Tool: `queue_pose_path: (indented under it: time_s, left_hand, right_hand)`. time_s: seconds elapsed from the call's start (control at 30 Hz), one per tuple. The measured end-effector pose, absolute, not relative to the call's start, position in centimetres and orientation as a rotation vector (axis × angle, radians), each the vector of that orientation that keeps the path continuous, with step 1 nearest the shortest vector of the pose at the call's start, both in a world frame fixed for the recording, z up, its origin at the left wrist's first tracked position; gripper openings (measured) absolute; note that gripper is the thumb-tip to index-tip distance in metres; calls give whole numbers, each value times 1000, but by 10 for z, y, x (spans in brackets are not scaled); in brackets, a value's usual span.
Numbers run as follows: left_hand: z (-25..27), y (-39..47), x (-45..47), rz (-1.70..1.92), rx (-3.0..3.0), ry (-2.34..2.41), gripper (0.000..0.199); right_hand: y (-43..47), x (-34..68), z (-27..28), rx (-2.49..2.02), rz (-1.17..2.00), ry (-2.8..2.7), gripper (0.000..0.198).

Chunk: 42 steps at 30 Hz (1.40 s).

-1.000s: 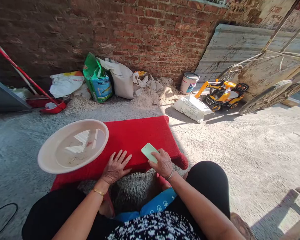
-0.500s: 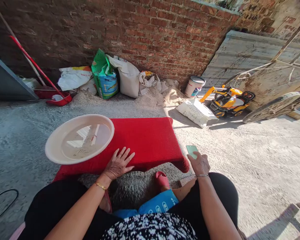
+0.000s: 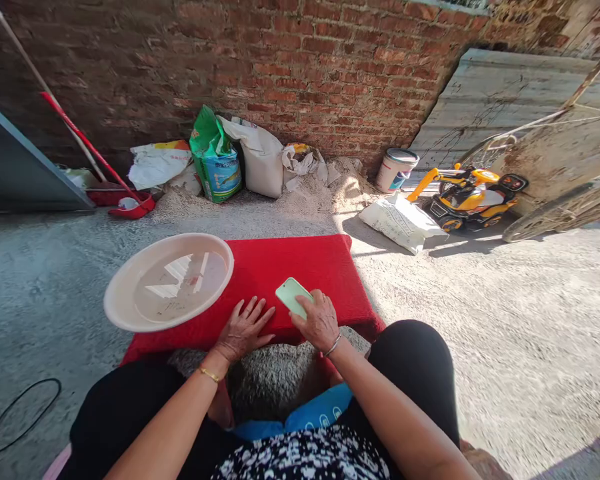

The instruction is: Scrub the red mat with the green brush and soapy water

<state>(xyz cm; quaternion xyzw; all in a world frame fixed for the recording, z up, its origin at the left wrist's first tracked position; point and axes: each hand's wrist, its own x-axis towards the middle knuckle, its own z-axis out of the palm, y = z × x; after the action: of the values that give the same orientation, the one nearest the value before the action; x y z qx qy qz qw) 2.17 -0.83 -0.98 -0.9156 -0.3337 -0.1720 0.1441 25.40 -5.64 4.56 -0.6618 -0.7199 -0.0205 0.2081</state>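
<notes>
Here, right grip (image 3: 321, 323) clasps green phone (image 3: 290, 293); left grip (image 3: 242, 331) lies spread on red cloth (image 3: 295, 260).

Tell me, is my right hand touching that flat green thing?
Touching. The head view shows the right hand gripping the flat green thing at its near end, with a finger plainly overlapping its upper face.

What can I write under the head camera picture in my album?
Left hand spread on a red cloth near a cream plastic basin; right hand holding a mint-green smartphone.
</notes>
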Motion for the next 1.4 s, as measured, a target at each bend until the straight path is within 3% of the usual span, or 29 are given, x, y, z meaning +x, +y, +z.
queue_pose_path:
  time_s: [0.3,0.7,1.03,1.3,1.4]
  left_hand:
    - [-9,-8,23,-455,-2677,-996,55]
    - [-5,-12,25,-392,-2728,-1046,57]
    - [-4,-14,25,-322,-2793,-1110,64]
    - [1,-12,26,-291,-2886,-1149,66]
    - [9,-9,23,-437,-2906,-1199,63]
  right_hand:
    - [-47,281,51,-2116,-27,-1983,38]
    - [-83,437,41,-2647,105,-959,54]
    - [-48,337,41,-2084,20,-1566,48]
    - [-37,325,38,-2135,30,-1637,44]
    - [-37,321,38,-2145,42,-1648,45]
